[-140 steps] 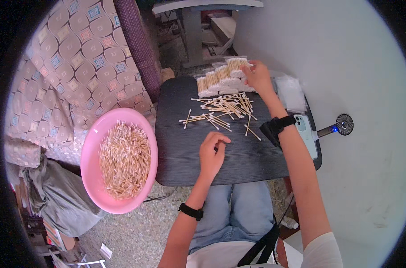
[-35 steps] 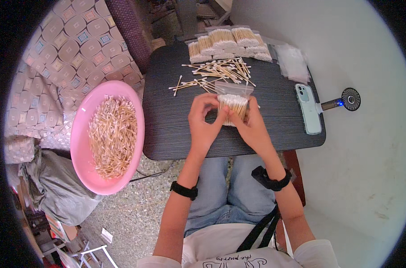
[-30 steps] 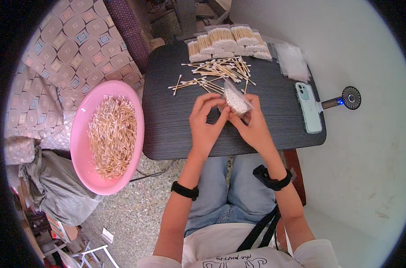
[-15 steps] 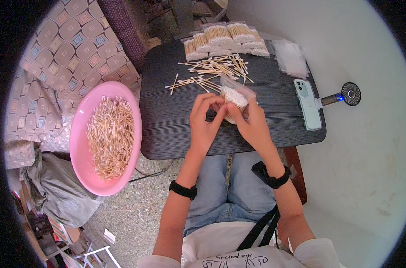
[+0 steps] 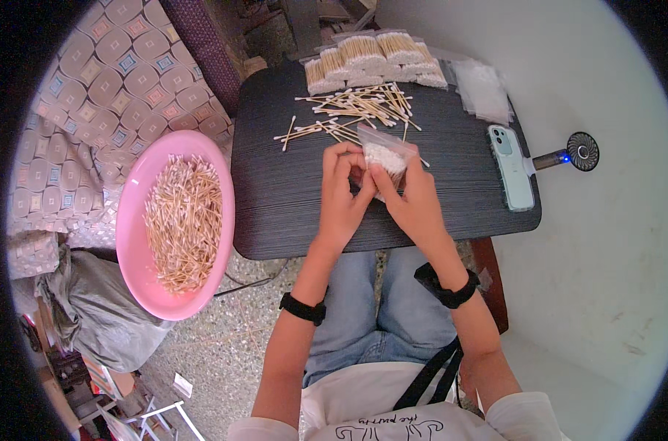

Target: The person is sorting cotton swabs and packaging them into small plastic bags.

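**Left hand (image 5: 340, 200) and right hand (image 5: 418, 206) grasp a swab-filled bag (image 5: 385, 158)**

The clear bag is pinched between them, over the worktop (image 5: 282, 213). Loose swabs (image 5: 370, 106) lie just beyond, stacked filled bags (image 5: 362, 51) farther off; a pink basin (image 5: 131, 242) sits left of the hands.

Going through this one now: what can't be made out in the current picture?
All in the head view:
Lower part of the held swab bag: covered by the left hand and right hand.
Whether its seal is closed: too small to tell.
Far side of the stacked bags: hidden by the front ones.
Bottom of the pink basin: buried under swabs.
Screen of the phone: its back faces up.
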A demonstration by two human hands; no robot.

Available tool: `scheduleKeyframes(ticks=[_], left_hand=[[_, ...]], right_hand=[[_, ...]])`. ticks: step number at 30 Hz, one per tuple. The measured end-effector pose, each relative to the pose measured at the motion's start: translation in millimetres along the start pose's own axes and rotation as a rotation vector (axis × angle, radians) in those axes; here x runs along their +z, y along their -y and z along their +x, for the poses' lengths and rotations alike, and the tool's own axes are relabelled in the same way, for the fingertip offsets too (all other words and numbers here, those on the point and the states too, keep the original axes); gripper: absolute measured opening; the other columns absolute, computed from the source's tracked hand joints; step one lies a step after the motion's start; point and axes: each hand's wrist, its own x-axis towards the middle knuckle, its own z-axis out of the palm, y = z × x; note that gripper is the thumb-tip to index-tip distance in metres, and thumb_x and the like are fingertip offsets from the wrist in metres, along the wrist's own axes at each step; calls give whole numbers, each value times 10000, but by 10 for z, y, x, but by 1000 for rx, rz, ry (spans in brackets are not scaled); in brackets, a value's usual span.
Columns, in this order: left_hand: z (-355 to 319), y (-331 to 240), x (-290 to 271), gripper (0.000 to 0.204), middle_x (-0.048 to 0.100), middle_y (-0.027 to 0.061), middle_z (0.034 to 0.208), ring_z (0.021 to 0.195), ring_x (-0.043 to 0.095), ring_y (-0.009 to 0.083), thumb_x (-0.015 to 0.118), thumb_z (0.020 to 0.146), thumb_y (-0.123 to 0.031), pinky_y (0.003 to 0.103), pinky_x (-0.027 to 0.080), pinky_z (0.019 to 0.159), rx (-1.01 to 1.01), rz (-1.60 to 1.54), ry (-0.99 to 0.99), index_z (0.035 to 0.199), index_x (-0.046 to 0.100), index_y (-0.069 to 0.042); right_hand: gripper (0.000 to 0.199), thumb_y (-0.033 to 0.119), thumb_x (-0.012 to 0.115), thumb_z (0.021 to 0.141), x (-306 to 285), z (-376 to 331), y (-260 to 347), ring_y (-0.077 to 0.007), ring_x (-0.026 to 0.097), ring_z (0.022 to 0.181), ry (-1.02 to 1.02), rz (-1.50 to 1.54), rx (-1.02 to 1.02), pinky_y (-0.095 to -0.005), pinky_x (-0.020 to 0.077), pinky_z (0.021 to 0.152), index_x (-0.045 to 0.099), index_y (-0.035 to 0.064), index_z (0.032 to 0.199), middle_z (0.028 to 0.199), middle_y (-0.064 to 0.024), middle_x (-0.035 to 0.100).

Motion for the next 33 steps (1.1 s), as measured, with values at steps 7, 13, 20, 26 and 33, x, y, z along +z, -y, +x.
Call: scheduleKeyframes(ticks=[7, 13, 20, 26, 33], left_hand=[[4, -69, 19, 212, 517, 134, 1145, 891, 573, 227, 622, 833, 8, 306, 487, 741, 203, 265, -48, 1039, 572, -6], [-1, -86, -23, 280, 525, 128, 1283, 1087, 589, 260, 655, 831, -24, 337, 490, 886, 199, 94, 77, 1109, 646, -52], [-21, 18, 62, 460, 556, 150, 1270, 1136, 557, 187, 636, 889, -50, 310, 448, 958, -193, -601, 37, 1305, 452, 18], [-48, 67, -13, 455, 578, 100, 1222, 1116, 546, 138, 605, 924, -79, 277, 435, 949, -407, -561, 285, 1328, 420, 16], [-51, 80, 7, 450, 639, 87, 1100, 974, 593, 96, 614, 929, -130, 260, 489, 828, -344, -531, 265, 1306, 412, 10]], right_hand=[[418, 253, 608, 923, 36, 58, -78, -304, 683, 825, -42, 68, 103, -359, 515, 689, 445, -23, 1192, 924, -220, 658], [408, 294, 543, 978, -56, 60, -77, -119, 543, 1006, -17, 505, 164, -268, 457, 858, 443, 1, 1244, 1158, -81, 571], [374, 272, 620, 927, -15, 74, -186, -133, 599, 891, -20, 366, 119, -291, 480, 774, 522, -12, 1150, 1011, -123, 647], [377, 305, 669, 890, -60, 125, -156, -126, 599, 832, -27, 305, 124, -285, 483, 730, 583, -12, 1074, 929, -94, 663], [339, 301, 681, 884, -137, 125, -64, -75, 580, 776, 3, 480, 253, -250, 474, 683, 624, -16, 990, 879, -48, 661]])
